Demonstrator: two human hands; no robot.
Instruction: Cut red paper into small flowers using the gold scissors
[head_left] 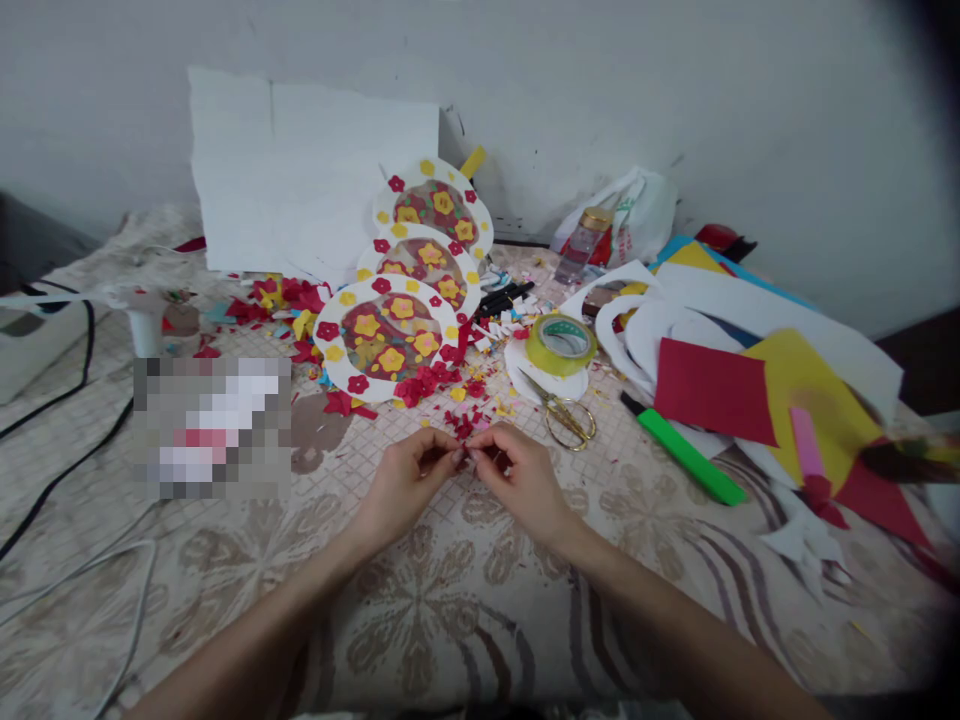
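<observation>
My left hand (409,480) and my right hand (525,485) meet fingertip to fingertip above the patterned tablecloth. Both are closed in a pinch on a small red paper piece (465,447), most of which the fingers hide. Just beyond the fingertips lie several red paper scraps (466,420). A white paper ring with red and yellow paper flowers (330,355) leans ahead and to the left, with two similar rings behind it. Right of my right hand are gold-handled scissors (570,425), their blades resting against a white paper disc beneath a roll of yellow tape (562,345).
A green cutter (694,455) lies at the right, near red paper (716,390) and yellow paper (802,380). A clear jar (585,245) and a white plastic bag (649,215) stand at the back. White board (300,170) leans on the wall. Cables (146,600) run at left.
</observation>
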